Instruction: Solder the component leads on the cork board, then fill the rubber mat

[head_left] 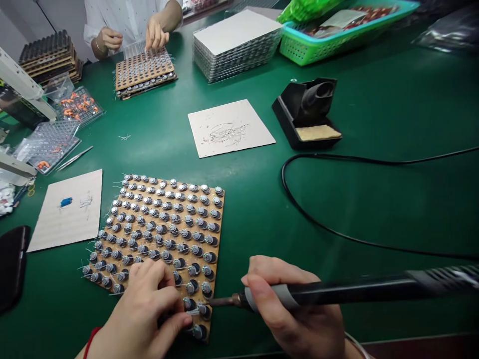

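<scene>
My right hand (295, 304) grips a soldering iron (337, 291) by its grey sleeve, the tip pointing left at a component near the right edge of a brown board (221, 209). Rows of small round silver-topped components (173, 230) with thin wire leads fill this board. Over its near part is my left hand (149, 304), fingers pinched together beside the iron's tip. Thin pale leads show by the thumb, but what the fingers hold is hidden.
A black iron stand (307, 114) with a yellow sponge (318, 132) sits beyond the board, and a black cord (299, 204) loops at right. Cards (258, 134) bear wire bits. Across the table, a co-worker's hands (155, 32) work over another board (144, 75). A green basket (310, 50) stands behind.
</scene>
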A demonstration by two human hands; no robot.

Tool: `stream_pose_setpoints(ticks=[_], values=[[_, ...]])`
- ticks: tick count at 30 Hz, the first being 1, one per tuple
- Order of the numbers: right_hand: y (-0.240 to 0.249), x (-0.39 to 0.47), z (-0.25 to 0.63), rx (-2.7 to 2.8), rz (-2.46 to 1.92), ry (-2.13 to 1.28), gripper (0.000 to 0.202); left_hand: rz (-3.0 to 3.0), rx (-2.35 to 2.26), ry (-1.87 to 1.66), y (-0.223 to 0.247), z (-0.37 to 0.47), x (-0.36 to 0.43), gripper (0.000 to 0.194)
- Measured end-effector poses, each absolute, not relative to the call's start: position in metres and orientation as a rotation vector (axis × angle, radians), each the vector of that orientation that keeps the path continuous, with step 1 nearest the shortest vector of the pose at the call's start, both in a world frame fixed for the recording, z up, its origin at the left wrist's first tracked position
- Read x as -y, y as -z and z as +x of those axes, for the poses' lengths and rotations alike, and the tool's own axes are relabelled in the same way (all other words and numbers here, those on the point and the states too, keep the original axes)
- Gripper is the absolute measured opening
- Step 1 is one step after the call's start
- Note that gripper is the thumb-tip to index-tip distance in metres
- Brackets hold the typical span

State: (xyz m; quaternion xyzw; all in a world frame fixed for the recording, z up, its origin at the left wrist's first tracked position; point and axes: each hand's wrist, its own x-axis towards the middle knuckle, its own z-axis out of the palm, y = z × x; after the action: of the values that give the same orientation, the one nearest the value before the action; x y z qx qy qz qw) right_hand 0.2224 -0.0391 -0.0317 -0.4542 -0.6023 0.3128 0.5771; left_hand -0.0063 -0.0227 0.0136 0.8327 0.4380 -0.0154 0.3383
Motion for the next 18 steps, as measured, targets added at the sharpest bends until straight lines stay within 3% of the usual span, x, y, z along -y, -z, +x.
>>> stream_pose_setpoints(ticks=[18], values=[[0.0244,0.0334,0.2182,1.537,-1.033,-0.735,0.019,2.172,-1.173,0.015,-0.0077,-0.0053,0.0263,0.015]])
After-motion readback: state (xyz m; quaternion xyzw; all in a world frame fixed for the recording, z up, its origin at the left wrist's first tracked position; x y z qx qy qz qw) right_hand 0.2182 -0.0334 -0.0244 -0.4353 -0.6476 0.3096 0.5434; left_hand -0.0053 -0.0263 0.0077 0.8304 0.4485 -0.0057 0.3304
